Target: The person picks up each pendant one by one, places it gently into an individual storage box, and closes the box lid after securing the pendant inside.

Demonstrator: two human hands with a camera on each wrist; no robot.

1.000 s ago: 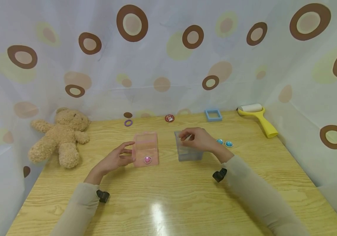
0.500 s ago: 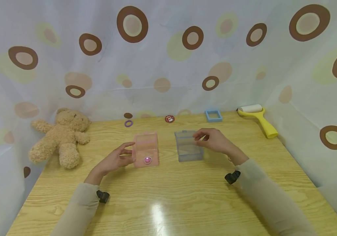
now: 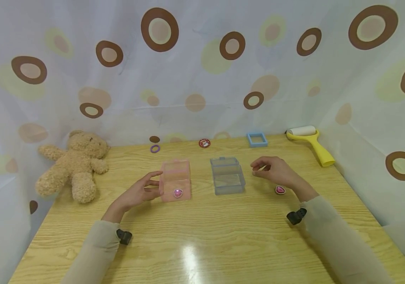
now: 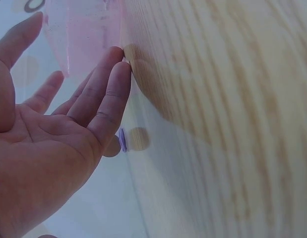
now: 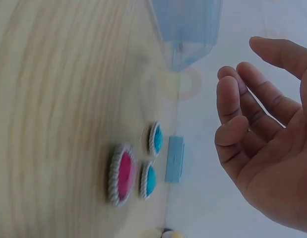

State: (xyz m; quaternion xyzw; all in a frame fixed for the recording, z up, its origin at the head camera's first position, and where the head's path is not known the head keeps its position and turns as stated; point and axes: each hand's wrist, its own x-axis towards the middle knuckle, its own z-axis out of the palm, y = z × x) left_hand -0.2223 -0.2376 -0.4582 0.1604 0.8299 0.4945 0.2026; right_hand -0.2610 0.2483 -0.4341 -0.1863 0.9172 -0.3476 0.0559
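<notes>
My left hand (image 3: 138,196) rests with loosely bent fingers at the left edge of a translucent pink box (image 3: 176,177), whose lid lies back. Inside that box's front part sits a pink gem (image 3: 178,193) with a pale rim. My right hand (image 3: 277,171), fingers relaxed and thumb apart, hovers to the right of an opened translucent grey-blue box (image 3: 228,180) and holds nothing visible. Under its wrist a second pink gem (image 3: 280,190) lies on the table. Two blue gems (image 5: 157,139) show near it in the right wrist view; in the head view the hand hides them.
A teddy bear (image 3: 73,165) lies at the left. Along the back are a purple ring (image 3: 155,145), a red round badge (image 3: 204,143) and a blue square frame (image 3: 257,144). A yellow-handled lint roller (image 3: 317,150) lies at the back right, near the curtain (image 3: 202,79).
My right hand has moved right, from over the grey-blue box to beside it. The pink gem on the right has come into sight, and the blue gems are now covered. My left hand stays put.
</notes>
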